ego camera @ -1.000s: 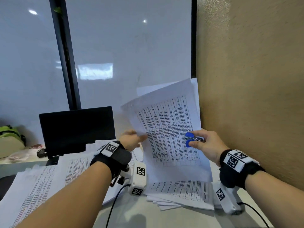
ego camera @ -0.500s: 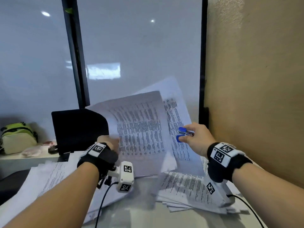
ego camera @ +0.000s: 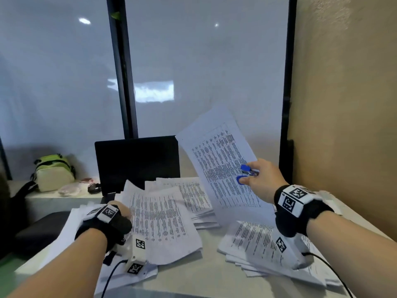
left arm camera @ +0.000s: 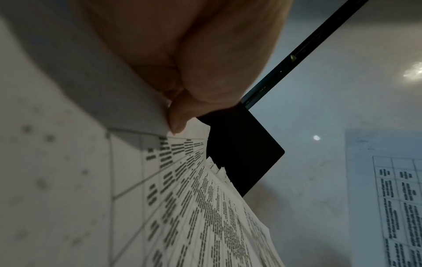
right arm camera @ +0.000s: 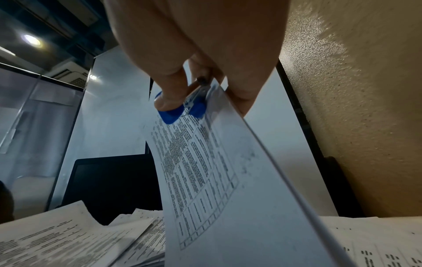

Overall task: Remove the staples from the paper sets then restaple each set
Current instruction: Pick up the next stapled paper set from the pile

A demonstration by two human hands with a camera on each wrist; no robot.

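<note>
Paperwork splits between my two hands at a cluttered surface point(ego camera: 206, 274) by the window. My right hand point(ego camera: 263, 179) is raised beside the tan wall point(ego camera: 348, 104), gripping the blue staple remover point(ego camera: 247, 174) and, pinched with it, a printed sheet point(ego camera: 219, 166) that stands nearly upright in the air. Half a second ago my left hand point(ego camera: 120, 209) was lifted too, holding another printed set up against that sheet; now it has dropped low on the left, its fingers curled on the edge of the paper set point(ego camera: 163, 222), which lies flat on the spread of pages there. In the left wrist view a fingertip point(left arm camera: 177, 122) presses the top page's corner. More printed stacks point(ego camera: 257, 248) lie under my right wrist. With the pages down, the black laptop screen point(ego camera: 137, 160) behind them shows in full, and a green and white bag point(ego camera: 53, 173) sits on the ledge at far left.
</note>
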